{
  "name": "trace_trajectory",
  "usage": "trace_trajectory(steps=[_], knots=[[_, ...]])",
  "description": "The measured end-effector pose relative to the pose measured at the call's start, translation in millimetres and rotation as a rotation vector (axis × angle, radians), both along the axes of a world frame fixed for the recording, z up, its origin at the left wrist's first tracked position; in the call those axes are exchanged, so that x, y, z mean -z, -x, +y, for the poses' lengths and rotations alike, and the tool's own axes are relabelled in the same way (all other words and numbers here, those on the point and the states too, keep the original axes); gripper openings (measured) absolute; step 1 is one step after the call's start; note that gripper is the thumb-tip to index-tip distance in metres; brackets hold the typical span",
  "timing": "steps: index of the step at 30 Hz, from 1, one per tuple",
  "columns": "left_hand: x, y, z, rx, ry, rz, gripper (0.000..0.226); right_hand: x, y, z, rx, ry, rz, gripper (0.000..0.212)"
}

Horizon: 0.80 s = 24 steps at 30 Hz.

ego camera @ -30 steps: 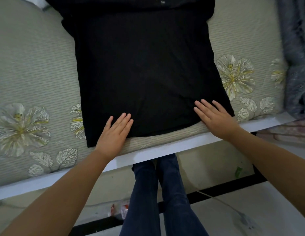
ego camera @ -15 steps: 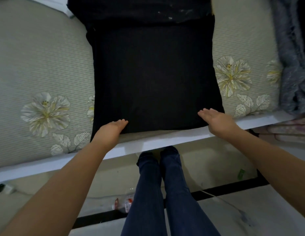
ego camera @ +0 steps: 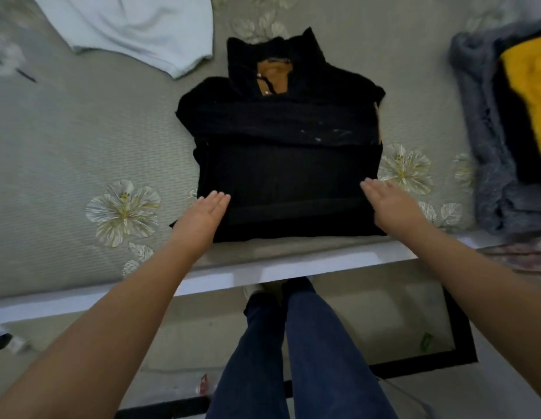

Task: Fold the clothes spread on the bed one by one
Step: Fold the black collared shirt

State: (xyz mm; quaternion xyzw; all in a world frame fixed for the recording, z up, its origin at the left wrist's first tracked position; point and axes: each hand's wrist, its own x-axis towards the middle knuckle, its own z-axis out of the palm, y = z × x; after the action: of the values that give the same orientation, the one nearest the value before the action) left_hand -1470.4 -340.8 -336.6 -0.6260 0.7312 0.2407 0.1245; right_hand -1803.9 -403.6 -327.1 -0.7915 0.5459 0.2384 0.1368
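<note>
The black garment (ego camera: 288,176) lies at the near edge of the bed (ego camera: 66,152), now a compact, roughly square bundle with its collar and a tan inner patch showing at the far end; a second ago it was a longer panel running up and out of view, so the lower part has apparently been doubled up and the head has lifted to take in more of the bed. The left hand (ego camera: 202,214) rests at the near left corner of the bundle and the right hand (ego camera: 390,204) at its near right side, both flat with fingers straight and together, holding nothing, where before they were spread on the hem. Judging by this, the black piece is nearly folded and needs only a last press or one more fold. A pale garment (ego camera: 136,28) lies spread at the far left of the bed, seemingly not yet folded, and a grey and yellow pile (ego camera: 504,122) sits along the right edge.
</note>
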Motion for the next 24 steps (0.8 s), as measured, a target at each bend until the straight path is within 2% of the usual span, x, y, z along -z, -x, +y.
trace_trajectory(steps=[3, 8, 14, 18, 24], knots=[[2.6, -8.2, -35.2, -0.054, 0.094, -0.013, 0.067, -7.1, -3.0, -39.2, 0.115, 0.084, 0.005, 0.057], [7.0, -17.9, -94.0, -0.033, 0.148, -0.08, 0.067, -1.0, 5.6, -98.1, 0.141, 0.143, 0.053, 0.052], [11.0, -11.6, -184.6, -0.051, 0.21, -0.181, 0.061, 13.3, 0.2, -172.2, 0.195, 0.341, -0.086, 0.046], [20.1, -10.2, -248.5, -0.106, 0.224, -0.191, 0.055, 29.0, -8.0, -237.1, 0.239, 0.332, -0.041, 0.049], [57.4, -30.4, -320.8, -0.142, 0.255, -0.237, 0.059, 59.9, -23.3, -325.3, 0.222, 0.354, 0.036, 0.052]])
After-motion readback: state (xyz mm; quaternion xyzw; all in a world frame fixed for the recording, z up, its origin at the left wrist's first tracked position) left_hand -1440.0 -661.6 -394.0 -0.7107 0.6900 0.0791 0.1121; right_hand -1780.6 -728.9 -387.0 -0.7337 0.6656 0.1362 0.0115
